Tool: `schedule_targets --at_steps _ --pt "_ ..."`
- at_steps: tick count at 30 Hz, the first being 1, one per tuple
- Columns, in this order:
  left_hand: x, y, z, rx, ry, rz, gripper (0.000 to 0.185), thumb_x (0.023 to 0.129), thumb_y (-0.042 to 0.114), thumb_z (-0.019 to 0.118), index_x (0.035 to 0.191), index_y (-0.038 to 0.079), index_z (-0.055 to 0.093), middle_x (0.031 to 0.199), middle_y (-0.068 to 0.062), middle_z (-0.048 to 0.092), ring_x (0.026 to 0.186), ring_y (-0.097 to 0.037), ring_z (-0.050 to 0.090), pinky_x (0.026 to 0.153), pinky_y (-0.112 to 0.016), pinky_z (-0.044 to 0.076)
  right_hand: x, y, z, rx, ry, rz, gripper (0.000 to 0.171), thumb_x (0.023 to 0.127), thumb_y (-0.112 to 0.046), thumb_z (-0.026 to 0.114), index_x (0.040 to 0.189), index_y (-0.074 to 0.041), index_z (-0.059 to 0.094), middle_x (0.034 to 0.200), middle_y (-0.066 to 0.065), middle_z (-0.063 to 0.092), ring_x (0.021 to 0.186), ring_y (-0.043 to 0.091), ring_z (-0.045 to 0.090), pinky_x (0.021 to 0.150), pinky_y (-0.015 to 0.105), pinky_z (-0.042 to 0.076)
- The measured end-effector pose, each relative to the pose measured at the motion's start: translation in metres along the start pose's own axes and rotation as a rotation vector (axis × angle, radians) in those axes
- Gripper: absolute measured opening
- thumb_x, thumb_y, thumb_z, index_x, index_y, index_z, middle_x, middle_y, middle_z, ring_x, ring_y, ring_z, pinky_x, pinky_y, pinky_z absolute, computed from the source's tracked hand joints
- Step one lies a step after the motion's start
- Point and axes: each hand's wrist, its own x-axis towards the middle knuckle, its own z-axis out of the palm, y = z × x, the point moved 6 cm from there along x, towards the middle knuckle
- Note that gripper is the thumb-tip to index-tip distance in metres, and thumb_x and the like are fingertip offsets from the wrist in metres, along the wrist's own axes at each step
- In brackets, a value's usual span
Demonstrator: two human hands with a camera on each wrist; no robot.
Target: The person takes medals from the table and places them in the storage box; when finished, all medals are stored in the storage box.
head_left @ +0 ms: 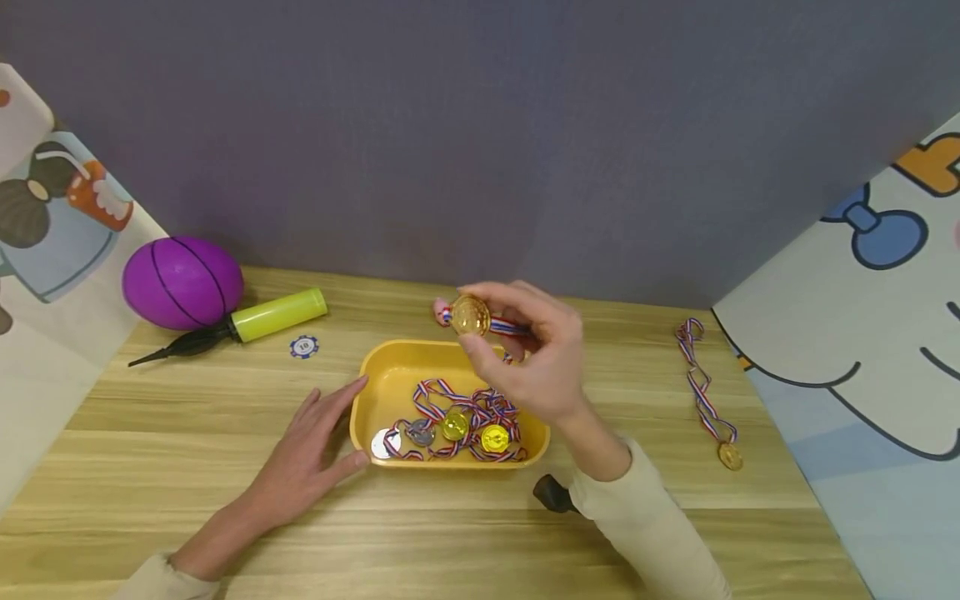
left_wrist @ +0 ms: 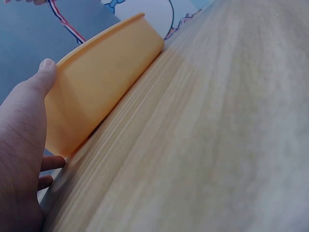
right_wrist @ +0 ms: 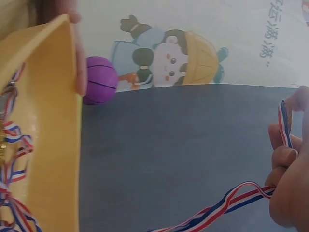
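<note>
My right hand pinches a gold medal between thumb and fingers, above the far side of a yellow plastic bin. In the right wrist view its red, white and blue ribbon passes through the curled fingers and hangs down to the left. My left hand lies against the bin's left end, its fingers fairly straight and the thumb at the near corner. Inside the bin are gold medals, silver-coloured medals and tangled striped ribbons.
A purple ball, a yellow-green hand pump and a blue-white poker chip lie on the left. On the right lies another gold medal with its ribbon stretched out. A dark object is partly hidden by the right sleeve.
</note>
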Motion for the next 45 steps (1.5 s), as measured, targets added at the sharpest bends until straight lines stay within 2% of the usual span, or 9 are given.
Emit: schedule_targets --at_steps 3,7,10,17,21,29,31,39,45 --pt "0.0 0.0 0.0 -0.003 0.0 -0.001 0.095 0.101 0.042 0.08 0.177 0.021 0.029 0.171 -0.014 0.05 0.152 -0.044 0.049 0.14 -0.046 0.004 -0.009 0.009 0.006 -0.035 -0.035 0.009 0.034 0.084 -0.007 0.081 0.113 0.011 0.078 0.088 0.016 0.077 0.047 0.009 0.04 0.038 0.018 0.03" --pt "0.0 0.0 0.0 0.0 -0.001 -0.003 0.094 0.1 0.041 0.08 0.177 0.021 0.029 0.171 -0.014 0.05 0.152 -0.044 0.049 0.14 -0.047 0.005 -0.024 0.024 0.013 -0.071 -0.087 0.051 0.033 0.082 -0.002 0.083 0.114 0.007 0.08 0.09 0.015 0.078 0.048 0.008 0.041 0.039 0.018 0.033" --pt "0.0 0.0 0.0 0.002 -0.002 -0.003 0.094 0.101 0.041 0.08 0.177 0.021 0.029 0.171 -0.014 0.05 0.152 -0.044 0.049 0.14 -0.047 0.005 -0.036 0.034 0.016 -0.122 -0.134 0.09 0.035 0.082 -0.005 0.086 0.115 0.004 0.081 0.084 0.009 0.074 0.05 0.008 0.042 0.042 0.019 0.036" --pt "0.0 0.0 0.0 0.002 -0.003 -0.003 0.094 0.101 0.043 0.08 0.177 0.021 0.029 0.171 -0.014 0.05 0.152 -0.044 0.049 0.14 -0.047 0.004 -0.059 0.052 0.021 -0.187 -0.22 0.19 0.035 0.083 -0.008 0.089 0.117 0.001 0.082 0.098 0.012 0.08 0.063 0.012 0.055 0.052 0.022 0.047" --pt "0.0 0.0 0.0 0.001 -0.002 -0.005 0.094 0.101 0.043 0.079 0.177 0.021 0.029 0.171 -0.015 0.05 0.152 -0.044 0.049 0.14 -0.047 0.005 -0.068 0.061 0.021 -0.215 -0.25 0.23 0.035 0.084 -0.009 0.09 0.117 0.001 0.082 0.096 0.01 0.078 0.067 0.015 0.059 0.056 0.024 0.051" --pt "0.0 0.0 0.0 -0.004 -0.004 -0.007 0.094 0.101 0.042 0.079 0.178 0.021 0.028 0.171 -0.014 0.049 0.152 -0.044 0.049 0.14 -0.047 0.005 -0.082 0.077 0.02 -0.362 -0.345 0.321 0.035 0.087 -0.02 0.092 0.118 -0.004 0.084 0.094 0.003 0.077 0.066 0.012 0.054 0.058 0.024 0.047" --pt "0.0 -0.001 0.0 -0.003 -0.004 -0.007 0.094 0.101 0.042 0.079 0.178 0.021 0.028 0.171 -0.015 0.049 0.152 -0.044 0.049 0.14 -0.047 0.005 -0.085 0.081 0.02 -0.407 -0.377 0.348 0.036 0.088 -0.023 0.093 0.119 -0.006 0.085 0.096 0.001 0.078 0.07 0.012 0.057 0.062 0.024 0.05" --pt "0.0 -0.001 0.0 -0.004 -0.005 -0.01 0.094 0.101 0.042 0.079 0.178 0.022 0.028 0.171 -0.015 0.049 0.152 -0.044 0.048 0.14 -0.047 0.004 -0.095 0.092 0.023 -0.54 -0.511 0.374 0.037 0.09 -0.03 0.093 0.12 -0.01 0.085 0.108 -0.001 0.081 0.085 0.014 0.072 0.08 0.033 0.061" --pt "0.0 -0.001 0.0 -0.004 -0.005 -0.011 0.095 0.101 0.04 0.08 0.178 0.022 0.028 0.172 -0.015 0.049 0.153 -0.044 0.048 0.14 -0.047 0.005 -0.104 0.097 0.027 -0.623 -0.626 0.407 0.039 0.093 -0.036 0.092 0.122 -0.011 0.085 0.106 -0.002 0.077 0.085 0.014 0.069 0.077 0.03 0.058"
